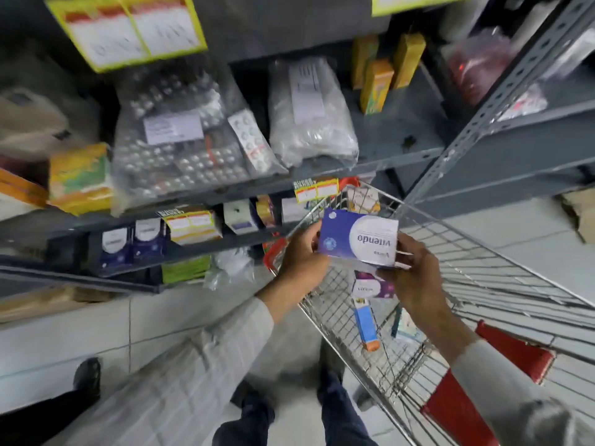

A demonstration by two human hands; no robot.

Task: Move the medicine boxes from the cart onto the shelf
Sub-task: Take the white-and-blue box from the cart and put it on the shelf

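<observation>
I hold a blue and white medicine box [357, 238] above the wire cart [476, 284], upside down to me. My left hand [302, 255] grips its left end and my right hand [412, 278] grips its right end and underside. Down in the cart lie a purple and white box [370, 288], a long blue and orange box [365, 326] and a white box [362, 197] at the far end. The grey metal shelf [193, 249] stands to the left, and two matching blue and white boxes [132, 244] stand on its lower level.
The upper shelf level carries clear bags of blister packs [180, 146], a white bag [309, 117] and yellow boxes [376, 85]. A second perforated rack [502, 101] stands right of the cart. My legs [289, 413] are on the tiled floor beside the cart's red handle [457, 410].
</observation>
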